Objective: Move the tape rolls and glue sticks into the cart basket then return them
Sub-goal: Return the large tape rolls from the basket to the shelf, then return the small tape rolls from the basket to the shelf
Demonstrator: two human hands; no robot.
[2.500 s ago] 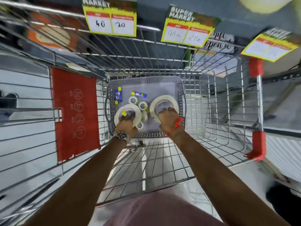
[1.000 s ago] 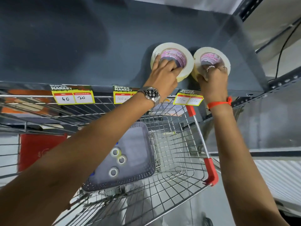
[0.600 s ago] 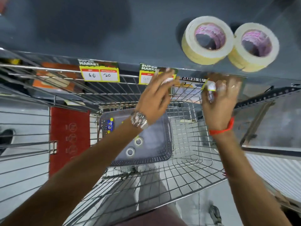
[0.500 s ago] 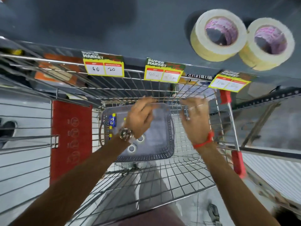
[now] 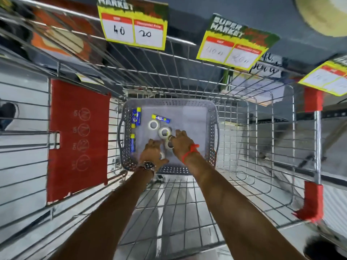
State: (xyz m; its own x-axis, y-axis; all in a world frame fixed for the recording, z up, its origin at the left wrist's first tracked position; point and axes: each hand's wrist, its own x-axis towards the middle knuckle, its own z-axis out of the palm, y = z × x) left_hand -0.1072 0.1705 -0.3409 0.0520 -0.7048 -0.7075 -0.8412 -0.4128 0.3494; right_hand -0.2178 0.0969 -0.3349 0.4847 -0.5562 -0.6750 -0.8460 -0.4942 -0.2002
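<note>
A grey plastic basket sits inside the wire cart. In it lie three blue-and-yellow glue sticks and several small white tape rolls. My left hand is low in the basket, fingers stretched forward, with a small roll showing beside its thumb. My right hand reaches in next to it, fingertips by one small roll and thumb over another; its grip is blurred. A large cream tape roll lies on the dark shelf at top right.
Yellow price tags hang on the shelf edge above the cart's far end. A red plastic flap covers the cart's left side. Red corner guards mark the right rim. The wire floor in front of the basket is bare.
Both hands set the two large tape rolls on the shelf, let go, and came down into the basket. My view tilted from the shelf down into the cart.
</note>
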